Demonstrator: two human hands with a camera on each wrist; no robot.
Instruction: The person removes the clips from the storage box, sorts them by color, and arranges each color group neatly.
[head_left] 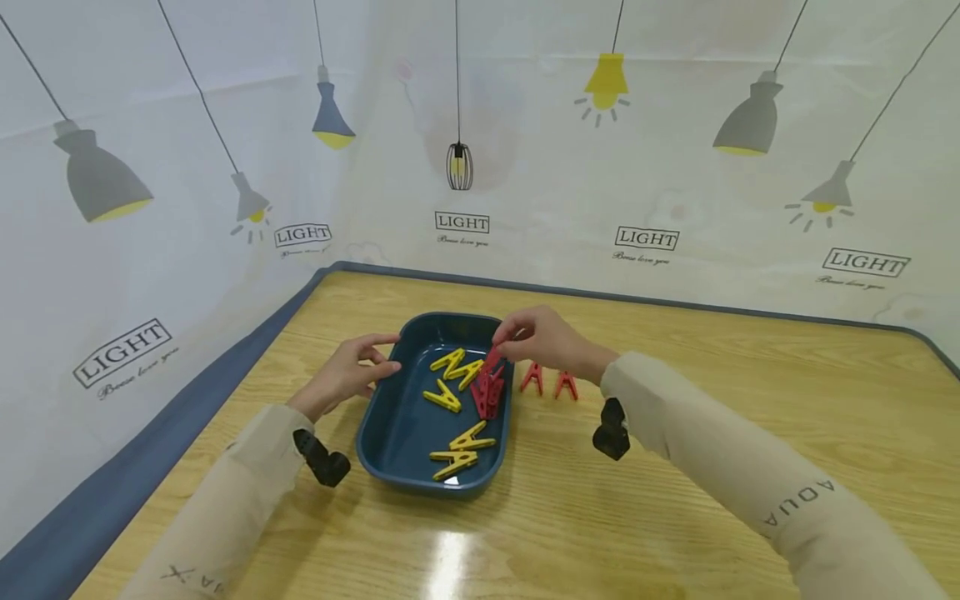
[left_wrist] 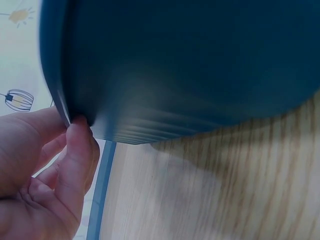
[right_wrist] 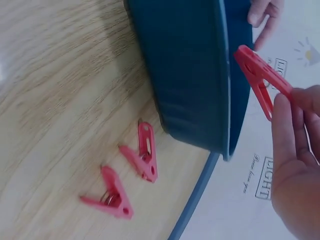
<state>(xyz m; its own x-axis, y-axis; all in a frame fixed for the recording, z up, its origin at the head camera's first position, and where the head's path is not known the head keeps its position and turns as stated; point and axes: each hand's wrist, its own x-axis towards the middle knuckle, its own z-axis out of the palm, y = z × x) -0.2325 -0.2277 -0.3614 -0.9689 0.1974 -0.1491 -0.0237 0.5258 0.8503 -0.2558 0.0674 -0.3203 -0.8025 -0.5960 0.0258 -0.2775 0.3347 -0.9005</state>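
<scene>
A deep blue rectangular dish [head_left: 405, 408] stands on the table, holding several yellow clothespins [head_left: 442, 396] and, along its right side, a cluster of red clothespins [head_left: 487, 398]. My right hand [head_left: 542, 337] pinches one red clothespin [right_wrist: 257, 72] by an end, above the dish's right rim. At the dish's left rim, my left hand [head_left: 347, 371] grips the edge between thumb and fingers [left_wrist: 75, 165]. Two more red clothespins, one nearer the dish [right_wrist: 145, 152] and one farther off [right_wrist: 114, 195], stand on the table to its right.
The wooden table [head_left: 675, 450] has a dark blue border [head_left: 600, 296] at the back. Behind it hangs a white cloth [head_left: 540, 167] printed with lamps and lettering. A small black camera is strapped to each wrist.
</scene>
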